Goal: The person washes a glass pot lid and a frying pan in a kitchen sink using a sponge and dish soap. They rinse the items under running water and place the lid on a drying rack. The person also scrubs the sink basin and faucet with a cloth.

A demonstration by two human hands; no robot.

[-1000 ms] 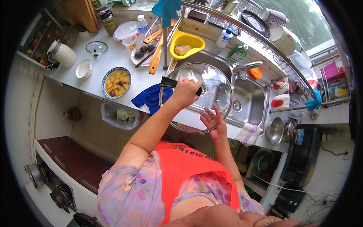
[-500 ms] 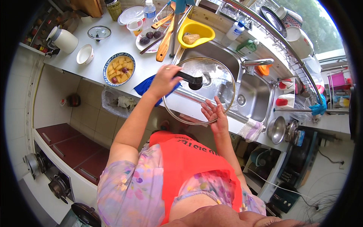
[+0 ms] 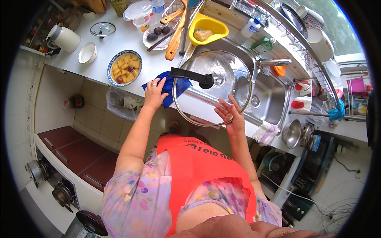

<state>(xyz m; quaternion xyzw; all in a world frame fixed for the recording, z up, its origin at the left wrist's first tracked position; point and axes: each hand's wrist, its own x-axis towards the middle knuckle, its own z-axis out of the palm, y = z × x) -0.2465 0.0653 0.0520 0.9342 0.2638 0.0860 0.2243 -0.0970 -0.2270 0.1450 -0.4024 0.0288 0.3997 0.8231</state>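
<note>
A large round glass lid [image 3: 234, 75] with a metal rim and a long black handle [image 3: 186, 75] is over the sink's front edge and left basin. At its lower right rim, my right hand [image 3: 233, 116] holds it, fingers spread against the glass. My left hand [image 3: 154, 94] is off the handle and at the edge of a blue cloth [image 3: 173, 88] on the counter. Its thumb and fingers are apart over the cloth's left side. Left of the cloth stands a patterned bowl [image 3: 108, 72] of cut yellow fruit pieces with a few dark red ones.
A yellow strainer basket [image 3: 216, 25] holding a brown lump sits behind the sink, near the faucet [image 3: 276, 62]. Plums [image 3: 157, 31] lie on a plate beside a wooden spatula [image 3: 173, 47]. A white bowl [image 3: 87, 53] and small glass lid [image 3: 102, 29] are further left. A dish rack hangs at right.
My left hand has let go of the lid's black handle and moved down and left to the blue cloth. My right hand stays at the lid's rim.
</note>
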